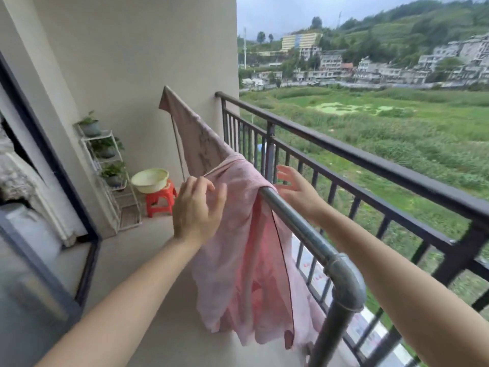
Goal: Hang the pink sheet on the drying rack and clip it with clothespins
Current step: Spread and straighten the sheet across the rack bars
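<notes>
Left grip (197,207) pinches pink sheet (238,234) over rack rail (296,221) — right grip (293,186) open behind; basin (149,180) on stool (160,201)

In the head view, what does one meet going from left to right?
White metal plant shelf, cream plastic basin, left hand, pink sheet, right hand, black metal railing.

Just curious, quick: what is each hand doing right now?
Left hand: pinching the sheet.
Right hand: open, holding nothing.
</notes>
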A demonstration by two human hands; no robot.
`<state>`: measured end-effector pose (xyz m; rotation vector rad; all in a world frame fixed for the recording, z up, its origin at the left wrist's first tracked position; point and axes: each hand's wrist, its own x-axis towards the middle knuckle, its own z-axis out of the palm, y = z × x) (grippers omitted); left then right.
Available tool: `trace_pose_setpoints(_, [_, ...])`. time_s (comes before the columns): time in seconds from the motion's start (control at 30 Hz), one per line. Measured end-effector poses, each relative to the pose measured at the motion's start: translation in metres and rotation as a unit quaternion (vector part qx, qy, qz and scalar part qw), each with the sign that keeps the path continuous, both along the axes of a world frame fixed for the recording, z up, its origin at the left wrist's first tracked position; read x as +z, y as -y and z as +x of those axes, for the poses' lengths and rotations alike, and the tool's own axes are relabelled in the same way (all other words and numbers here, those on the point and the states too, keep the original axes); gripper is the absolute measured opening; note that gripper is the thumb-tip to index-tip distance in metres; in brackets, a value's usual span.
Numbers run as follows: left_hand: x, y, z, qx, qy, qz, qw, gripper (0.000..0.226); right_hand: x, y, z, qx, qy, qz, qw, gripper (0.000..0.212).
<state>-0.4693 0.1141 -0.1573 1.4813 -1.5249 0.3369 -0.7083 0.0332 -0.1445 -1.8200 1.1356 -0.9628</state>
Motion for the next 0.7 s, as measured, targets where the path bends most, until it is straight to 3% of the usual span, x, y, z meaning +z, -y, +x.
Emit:
trace_pose_setpoints(0.07, [-0.011, -0.018, -0.016, -0.049, 0.079, -0.019, 0.995, 0.054, -0.012, -0.016, -0.006, 0.051, 0.032, -0.029, 0.998, 0.08])
trace_pose_setpoints(0.13, [-0.017, -0.026, -0.029, -0.037, 0.143, 0.007, 0.989, 0.067, -0.02, -0.032, -0.01, 0.066, 0.041, -0.053, 0.996, 0.087])
trace_pose_setpoints(0.23, [-0.012, -0.024, -0.038, -0.022, 0.158, 0.029, 0.987, 0.047, -0.035, -0.054, -0.011, -0.014, -0.013, -0.174, 0.985, 0.075])
trace_pose_setpoints(0.33, [-0.012, -0.022, -0.037, -0.044, 0.119, 0.017, 0.992, 0.015, -0.038, -0.061, -0.015, -0.069, -0.115, -0.295, 0.946, 0.064])
trace_pose_setpoints(0.43, [-0.015, -0.026, -0.032, -0.06, 0.08, 0.025, 0.995, 0.009, -0.027, -0.056, -0.028, -0.063, -0.161, -0.309, 0.935, 0.02])
trace_pose_setpoints(0.57, [-0.001, -0.035, -0.028, -0.064, -0.047, 0.03, 0.996, 0.008, -0.003, -0.051, -0.048, -0.164, -0.153, -0.358, 0.906, 0.019])
trace_pose_setpoints(0.7, [0.062, -0.042, -0.027, -0.052, -0.15, -0.069, 0.985, 0.009, 0.058, -0.046, -0.061, -0.264, -0.084, -0.338, 0.899, 0.018])
